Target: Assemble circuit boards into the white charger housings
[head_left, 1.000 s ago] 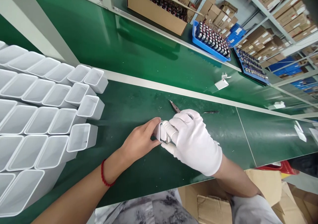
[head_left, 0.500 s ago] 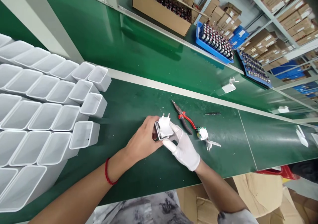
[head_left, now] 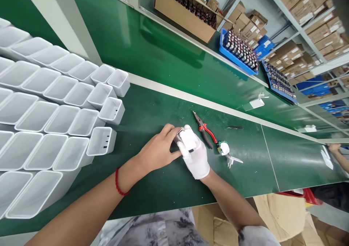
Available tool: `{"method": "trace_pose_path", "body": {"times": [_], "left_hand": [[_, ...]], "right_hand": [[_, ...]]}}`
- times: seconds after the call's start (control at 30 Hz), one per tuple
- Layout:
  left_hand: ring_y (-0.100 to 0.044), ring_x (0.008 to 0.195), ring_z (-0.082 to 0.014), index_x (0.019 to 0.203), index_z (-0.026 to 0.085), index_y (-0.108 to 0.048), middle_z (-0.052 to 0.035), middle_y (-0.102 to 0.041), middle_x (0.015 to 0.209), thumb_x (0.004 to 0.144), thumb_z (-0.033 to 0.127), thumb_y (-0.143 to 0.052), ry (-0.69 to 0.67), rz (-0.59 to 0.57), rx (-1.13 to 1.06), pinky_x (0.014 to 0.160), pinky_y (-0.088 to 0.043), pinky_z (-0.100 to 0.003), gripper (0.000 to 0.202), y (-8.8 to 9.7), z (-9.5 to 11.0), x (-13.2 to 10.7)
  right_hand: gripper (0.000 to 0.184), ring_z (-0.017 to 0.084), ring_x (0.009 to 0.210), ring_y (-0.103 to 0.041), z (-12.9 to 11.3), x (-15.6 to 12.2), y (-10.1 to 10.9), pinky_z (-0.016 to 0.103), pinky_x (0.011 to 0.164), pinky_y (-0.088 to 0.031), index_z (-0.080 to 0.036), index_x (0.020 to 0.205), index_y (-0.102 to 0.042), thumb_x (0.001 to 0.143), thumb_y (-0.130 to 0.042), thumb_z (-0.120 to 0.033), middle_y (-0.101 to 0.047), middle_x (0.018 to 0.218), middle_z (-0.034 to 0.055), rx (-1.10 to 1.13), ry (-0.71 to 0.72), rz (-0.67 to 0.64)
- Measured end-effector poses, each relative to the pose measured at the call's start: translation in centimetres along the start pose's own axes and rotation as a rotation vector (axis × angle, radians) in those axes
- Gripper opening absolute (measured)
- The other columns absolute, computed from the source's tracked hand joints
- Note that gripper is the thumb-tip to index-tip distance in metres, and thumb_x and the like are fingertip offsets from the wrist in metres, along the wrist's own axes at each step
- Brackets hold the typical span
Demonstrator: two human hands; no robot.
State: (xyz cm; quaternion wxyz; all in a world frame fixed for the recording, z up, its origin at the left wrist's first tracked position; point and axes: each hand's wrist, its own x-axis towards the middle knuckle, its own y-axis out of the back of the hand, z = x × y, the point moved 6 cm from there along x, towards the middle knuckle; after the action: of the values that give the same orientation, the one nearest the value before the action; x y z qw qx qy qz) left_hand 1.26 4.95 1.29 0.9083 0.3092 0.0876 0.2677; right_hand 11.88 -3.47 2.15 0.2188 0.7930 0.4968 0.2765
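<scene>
My bare left hand point(head_left: 157, 149), with a red string at the wrist, grips one side of a small white charger housing point(head_left: 187, 138) on the green mat point(head_left: 152, 108). My right hand point(head_left: 195, 158), in a white glove, closes on the housing from the other side and below, fingers wrapped round it. Red-handled pliers point(head_left: 205, 129) lie just right of the hands. A loose plug piece with a small circuit board point(head_left: 225, 149) lies beyond them.
Rows of open white plastic shells point(head_left: 54, 108) fill the left. A white charger point(head_left: 256, 102) sits on the far belt. Blue trays of parts point(head_left: 239, 51) and a cardboard box point(head_left: 182, 13) stand at the back. Tweezers point(head_left: 234, 127) lie right. Another person's hand point(head_left: 336, 149) shows far right.
My gloved right hand drew back off the housing, uncovering the pliers and plug piece, then closed on it again. The plug prongs seen half a second ago no longer show.
</scene>
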Motion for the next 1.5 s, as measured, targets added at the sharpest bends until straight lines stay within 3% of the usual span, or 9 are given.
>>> {"method": "trace_pose_path", "body": {"times": [0.13, 0.3, 0.4, 0.67, 0.93, 1.03, 1.17, 1.33, 1.5], "left_hand": [[-0.062, 0.076, -0.0182, 0.113, 0.015, -0.056, -0.0059, -0.056, 0.103, 0.086, 0.022, -0.060, 0.010, 0.045, 0.053, 0.070, -0.053, -0.033, 0.028, 0.1, -0.3, 0.0], [-0.062, 0.075, -0.0171, 0.113, 0.015, -0.056, -0.0059, -0.057, 0.105, 0.088, 0.020, -0.057, -0.032, 0.053, 0.048, 0.070, -0.053, -0.033, 0.026, 0.0, -0.2, 0.0], [-0.061, 0.074, -0.0178, 0.114, 0.015, -0.057, -0.0066, -0.057, 0.105, 0.088, 0.019, -0.054, -0.037, 0.043, 0.052, 0.071, -0.053, -0.034, 0.026, 0.1, -0.1, 0.0], [-0.061, 0.072, -0.0171, 0.110, 0.016, -0.058, -0.0067, -0.058, 0.102, 0.087, 0.021, -0.053, -0.058, 0.091, 0.031, 0.071, -0.054, -0.034, 0.024, 0.2, 0.1, -0.1], [-0.060, 0.073, -0.0151, 0.111, 0.014, -0.056, -0.0088, -0.062, 0.102, 0.087, 0.016, -0.043, -0.185, 0.616, -0.145, 0.068, -0.052, -0.029, 0.028, 3.9, 0.3, -1.3], [-0.058, 0.070, -0.0138, 0.107, 0.014, -0.057, -0.0076, -0.063, 0.098, 0.088, 0.014, -0.039, -0.127, 0.697, -0.174, 0.068, -0.050, -0.029, 0.026, 4.6, -0.5, -1.5], [-0.061, 0.077, -0.0162, 0.107, 0.014, -0.058, -0.0086, -0.063, 0.100, 0.089, 0.018, -0.039, -0.118, 0.463, -0.185, 0.069, -0.051, -0.030, 0.026, 3.3, -0.5, -0.6], [-0.062, 0.088, -0.0213, 0.119, 0.015, -0.054, -0.0089, -0.061, 0.106, 0.091, 0.027, -0.045, -0.137, 0.161, -0.154, 0.079, -0.052, -0.035, 0.033, 1.2, 0.0, 0.1], [-0.062, 0.088, -0.0211, 0.118, 0.016, -0.057, -0.0076, -0.062, 0.102, 0.097, 0.033, -0.040, -0.071, 0.159, -0.123, 0.079, -0.051, -0.035, 0.032, 0.9, -0.4, 0.4]], "right_hand": [[0.045, 0.025, 0.105, -0.069, 0.7, -1.3, 1.3, 0.041, 0.096, -0.056, -0.027, 0.130, -0.058, 0.086, -0.067, -0.026, -0.070, 0.118, 0.0062, -0.103, 0.014, 0.125], [0.061, 0.025, 0.112, -0.066, -1.1, -2.1, 2.0, 0.040, 0.093, -0.060, -0.032, 0.143, -0.045, 0.089, -0.062, -0.012, -0.065, 0.129, 0.0071, -0.359, 0.462, 0.135], [0.061, 0.027, 0.112, -0.067, -1.4, -1.7, 1.3, 0.041, 0.092, -0.061, -0.029, 0.146, -0.042, 0.090, -0.060, -0.012, -0.067, 0.125, 0.0102, -0.451, 0.580, 0.098], [0.060, 0.025, 0.113, -0.066, -1.8, -0.9, 1.3, 0.038, 0.094, -0.059, -0.024, 0.142, -0.049, 0.087, -0.062, -0.006, -0.068, 0.123, 0.0123, -0.445, 0.586, 0.106], [0.037, 0.027, 0.108, -0.067, -1.0, 1.6, 1.7, 0.043, 0.092, -0.059, -0.030, 0.121, -0.067, 0.084, -0.070, -0.031, -0.069, 0.120, 0.0074, -0.297, 0.341, 0.028], [0.037, 0.027, 0.109, -0.067, -0.8, 1.4, 0.8, 0.044, 0.092, -0.058, -0.029, 0.120, -0.067, 0.083, -0.070, -0.034, -0.069, 0.121, 0.0075, -0.271, 0.315, 0.013], [0.038, 0.027, 0.109, -0.067, -0.6, 0.2, 0.6, 0.044, 0.093, -0.058, -0.030, 0.123, -0.066, 0.084, -0.069, -0.031, -0.069, 0.121, 0.0068, -0.233, 0.300, 0.014], [0.039, 0.025, 0.112, -0.067, -0.2, -0.9, 3.0, 0.042, 0.095, -0.057, -0.032, 0.126, -0.064, 0.089, -0.061, -0.019, -0.068, 0.126, 0.0045, -0.111, 0.292, 0.120], [0.023, 0.026, 0.110, -0.066, 1.9, 1.0, 2.8, 0.043, 0.098, -0.054, -0.025, 0.109, -0.072, 0.088, -0.065, -0.029, -0.070, 0.118, 0.0065, 0.191, -0.122, 0.048]]}}
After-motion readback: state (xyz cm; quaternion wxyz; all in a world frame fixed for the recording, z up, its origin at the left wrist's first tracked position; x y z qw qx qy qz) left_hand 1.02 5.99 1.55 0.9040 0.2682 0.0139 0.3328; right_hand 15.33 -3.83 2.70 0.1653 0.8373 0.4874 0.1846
